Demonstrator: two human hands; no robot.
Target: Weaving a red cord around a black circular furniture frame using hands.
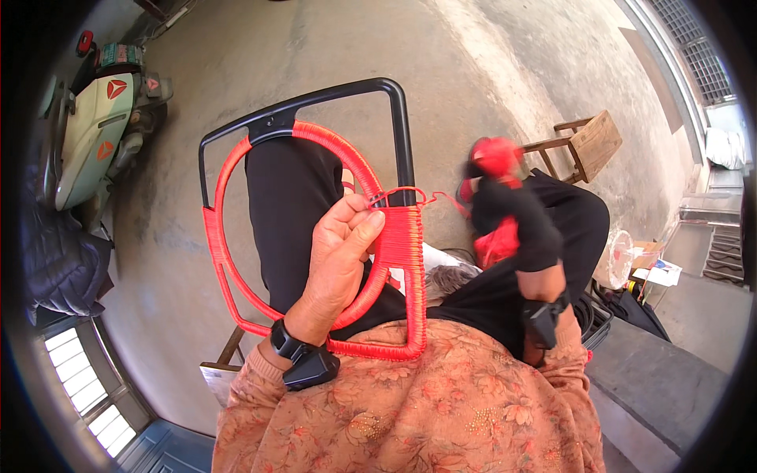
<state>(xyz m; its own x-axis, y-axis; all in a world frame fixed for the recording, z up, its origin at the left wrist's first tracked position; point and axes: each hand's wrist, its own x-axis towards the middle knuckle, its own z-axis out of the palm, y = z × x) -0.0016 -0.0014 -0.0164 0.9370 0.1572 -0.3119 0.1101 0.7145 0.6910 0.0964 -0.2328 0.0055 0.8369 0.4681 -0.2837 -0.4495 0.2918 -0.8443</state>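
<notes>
Across my lap stands a black rectangular frame [331, 93] with an oval ring inside it, much of it wound with red cord [404, 244]. My left hand [337, 248] is closed at the ring's right side, thumb and fingers pinching where ring and frame meet. A loose red strand [430, 197] loops there and trails to the right. My right hand [516, 217], in a black and red glove, is off to the right of the frame, smeared by motion. Its fingers cannot be made out, nor whether the blurred red at its far end is cord or glove.
A small wooden stool [595, 146] stands beyond my right knee. At the left are a pale green scooter [98, 138] and a dark padded jacket [63, 260]. A round white fan-like object [617, 258] and a grey ledge [631, 378] lie to the right.
</notes>
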